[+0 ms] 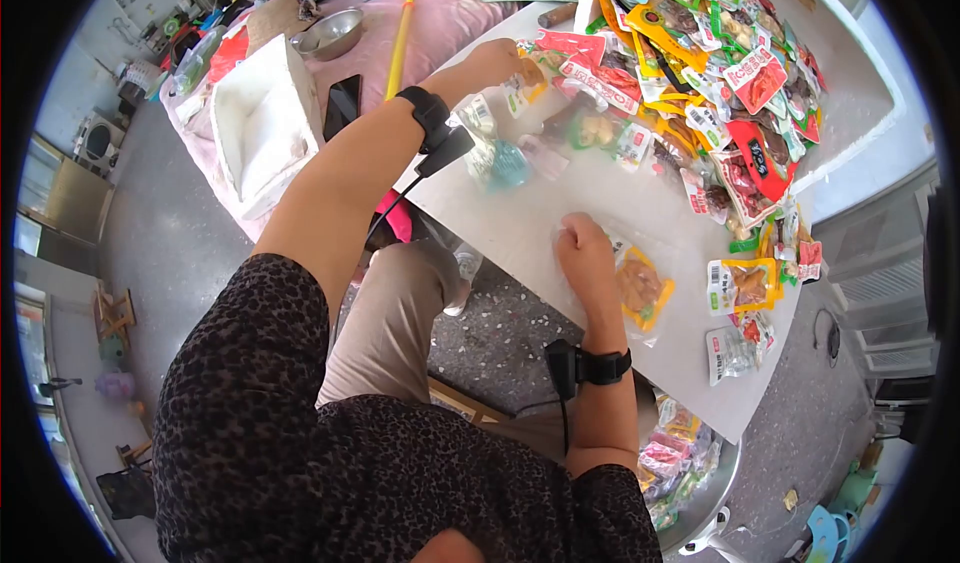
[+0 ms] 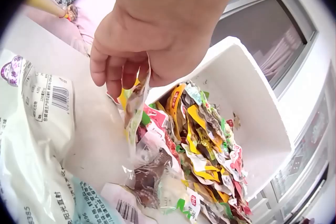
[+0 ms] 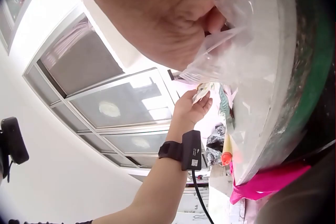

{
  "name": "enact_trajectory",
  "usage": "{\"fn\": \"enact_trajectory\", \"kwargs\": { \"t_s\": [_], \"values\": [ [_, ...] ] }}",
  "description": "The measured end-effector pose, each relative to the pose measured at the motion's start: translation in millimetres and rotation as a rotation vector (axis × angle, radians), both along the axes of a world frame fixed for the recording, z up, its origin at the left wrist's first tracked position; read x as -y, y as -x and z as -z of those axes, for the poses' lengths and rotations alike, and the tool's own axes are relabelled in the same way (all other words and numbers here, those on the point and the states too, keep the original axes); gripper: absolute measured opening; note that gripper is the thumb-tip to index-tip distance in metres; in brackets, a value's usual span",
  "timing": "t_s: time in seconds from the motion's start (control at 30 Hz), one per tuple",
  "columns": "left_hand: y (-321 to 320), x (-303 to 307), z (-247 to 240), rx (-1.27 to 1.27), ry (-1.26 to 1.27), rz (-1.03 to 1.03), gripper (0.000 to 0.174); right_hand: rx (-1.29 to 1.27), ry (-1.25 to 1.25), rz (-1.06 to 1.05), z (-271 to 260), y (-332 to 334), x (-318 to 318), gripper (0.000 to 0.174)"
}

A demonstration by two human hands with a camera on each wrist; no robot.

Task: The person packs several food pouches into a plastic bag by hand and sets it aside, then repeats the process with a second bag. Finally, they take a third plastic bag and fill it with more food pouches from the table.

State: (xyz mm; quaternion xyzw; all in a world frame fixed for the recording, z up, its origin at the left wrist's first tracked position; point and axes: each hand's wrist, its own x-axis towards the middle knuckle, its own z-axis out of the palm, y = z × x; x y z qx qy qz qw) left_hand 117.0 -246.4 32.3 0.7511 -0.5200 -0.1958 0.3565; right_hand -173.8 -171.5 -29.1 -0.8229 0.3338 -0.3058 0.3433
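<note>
My left hand (image 1: 495, 66) (image 2: 157, 40) pinches a small yellow-edged packet (image 2: 137, 98) between thumb and fingers, above the white tabletop. In the right wrist view the left hand (image 3: 195, 107) appears farther off with the packet. Curled at the near side of the table, my right hand (image 1: 587, 263) (image 3: 173, 19) grips the edge of a clear plastic bag (image 3: 220, 56). A yellow-edged packet (image 1: 642, 288) lies in or beneath that bag, beside the hand; which one, I cannot tell. Loose packets (image 1: 595, 128) lie between the two hands.
A white foam box (image 1: 862, 128) full of colourful packets (image 1: 690, 53) is tipped at the table's far right. More packets (image 1: 750, 288) lie near the right edge. To the left are an empty foam box (image 1: 262, 128), a phone (image 1: 343, 106) and a metal bowl (image 1: 335, 35). Below stands a packet-filled basin (image 1: 728, 478).
</note>
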Motion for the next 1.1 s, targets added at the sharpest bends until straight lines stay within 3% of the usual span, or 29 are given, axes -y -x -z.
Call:
{"fn": "enact_trajectory", "kwargs": {
  "t_s": [0.23, 0.4, 0.7, 0.97, 1.1],
  "values": [
    [4, -53, -27, -0.075, 0.109, 0.171, 0.008, 0.14, -0.256, 0.065, -4, 4, 2, 0.017],
    [20, -107, -26, -0.416, 0.067, 0.33, 0.008, 0.129, -0.169, 0.089, -6, 2, 1, 0.017],
    [48, -158, -10, -0.625, -0.264, 0.486, 0.002, 0.198, -0.082, 0.171, 2, 4, -5, 0.016],
    [56, -141, 2, -0.557, -0.33, 0.556, 0.004, 0.241, 0.011, 0.167, -1, 5, -10, 0.015],
    [67, -141, -5, -0.194, -0.177, 0.564, 0.006, 0.258, 0.025, 0.195, 4, 7, -7, 0.015]
  ]
}}
